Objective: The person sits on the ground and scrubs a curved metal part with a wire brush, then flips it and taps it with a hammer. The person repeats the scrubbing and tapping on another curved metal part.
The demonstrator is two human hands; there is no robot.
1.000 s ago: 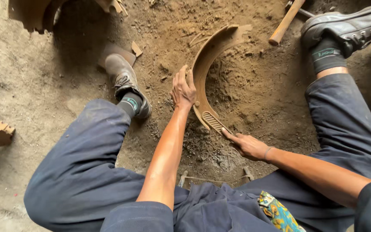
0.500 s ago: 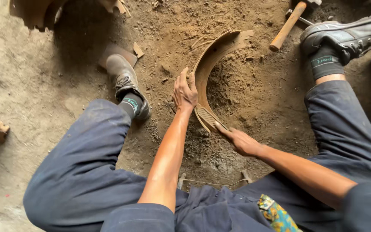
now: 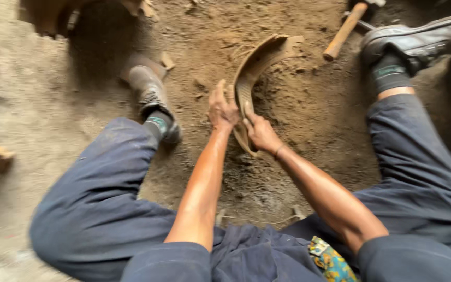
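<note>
At the frame's centre, we clamped our left hand (image 3: pixel 222 108) and right hand (image 3: pixel 261 133) around the curved, dirt-brown clay-like arc (image 3: pixel 254 65) standing in sandy ground (image 3: pixel 298 115).

The sandy dirt floor (image 3: pixel 298 172) bears a curved rusty metal piece (image 3: pixel 254 65) and a wooden-handled hammer (image 3: pixel 344 31).
</note>
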